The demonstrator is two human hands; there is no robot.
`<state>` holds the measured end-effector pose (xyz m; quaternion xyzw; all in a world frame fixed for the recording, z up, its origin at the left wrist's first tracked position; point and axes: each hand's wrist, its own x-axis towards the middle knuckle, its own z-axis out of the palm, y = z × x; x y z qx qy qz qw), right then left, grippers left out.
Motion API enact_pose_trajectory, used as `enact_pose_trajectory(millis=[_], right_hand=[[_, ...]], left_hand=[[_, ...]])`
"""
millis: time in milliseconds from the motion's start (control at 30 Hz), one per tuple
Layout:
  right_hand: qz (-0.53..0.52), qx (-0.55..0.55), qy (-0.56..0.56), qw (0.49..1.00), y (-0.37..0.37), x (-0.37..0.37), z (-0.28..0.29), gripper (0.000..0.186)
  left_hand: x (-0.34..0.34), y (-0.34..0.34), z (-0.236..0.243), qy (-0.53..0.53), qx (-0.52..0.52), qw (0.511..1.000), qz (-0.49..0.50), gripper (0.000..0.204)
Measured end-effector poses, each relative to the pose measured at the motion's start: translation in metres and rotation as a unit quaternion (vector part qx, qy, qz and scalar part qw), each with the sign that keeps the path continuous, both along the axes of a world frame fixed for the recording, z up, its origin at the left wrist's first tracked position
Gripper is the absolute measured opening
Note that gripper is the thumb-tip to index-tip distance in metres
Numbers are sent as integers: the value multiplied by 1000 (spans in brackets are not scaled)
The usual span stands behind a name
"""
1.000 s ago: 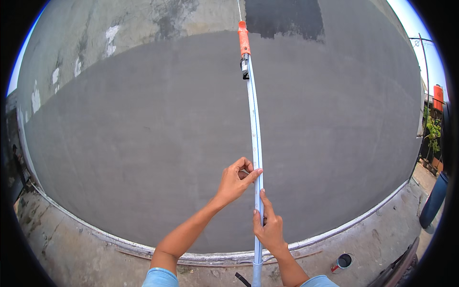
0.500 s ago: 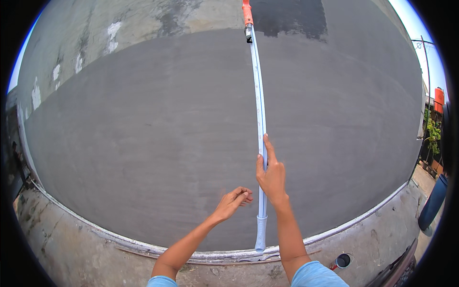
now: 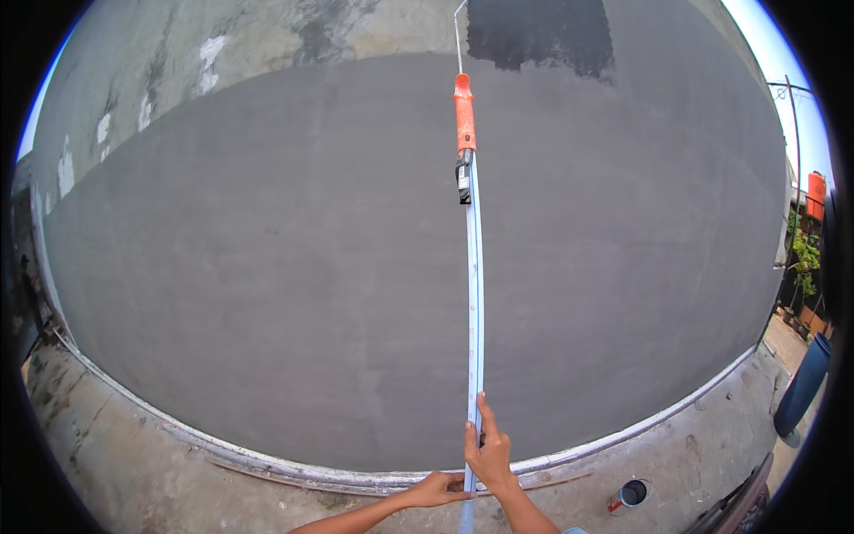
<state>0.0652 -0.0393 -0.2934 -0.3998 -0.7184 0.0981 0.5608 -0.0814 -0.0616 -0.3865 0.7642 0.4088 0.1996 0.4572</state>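
Note:
A long white pole (image 3: 474,311) with blue stripes stands upright in front of me. Joined to its top by a dark clamp (image 3: 463,182) is the orange handle (image 3: 464,116) of a paint roller, whose thin bent wire (image 3: 458,44) runs up to the picture's top edge; its roller head is out of view. My right hand (image 3: 489,456) grips the pole low down, index finger stretched along it. Just below, my left hand (image 3: 438,489) has its fingers closed round the pole near its lower end. Behind rises a grey wall (image 3: 267,276) with a darker wet-looking patch (image 3: 543,36) high up.
A small dark paint can (image 3: 616,506) stands on the concrete floor (image 3: 356,512) at lower right. Along the wall's foot runs a white-splashed ledge (image 3: 222,450). Farther right are a dark blue cylinder (image 3: 802,384), green plants (image 3: 807,251) and an orange tank (image 3: 816,191).
The pole and roller handle have come down, bringing the wire into view. My right hand has moved down with the pole. My left hand has dropped and taken hold of its lower part.

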Motion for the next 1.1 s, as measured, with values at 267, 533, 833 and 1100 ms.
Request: enact_pose_trajectory(millis=[267, 533, 833, 1100], right_hand=[[32, 7, 39, 999, 19, -8, 123, 58], [-62, 59, 11, 996, 138, -23, 144, 57], [-58, 5, -6, 998, 134, -25, -12, 59], [15, -41, 30, 999, 7, 5, -56, 56]], left_hand=[[-15, 17, 134, -20, 91, 996, -4, 50], [-38, 135, 257, -186, 288, 911, 229, 44], [-5, 173, 244, -175, 310, 898, 257, 47], [-3, 113, 200, -220, 218, 930, 200, 37]])
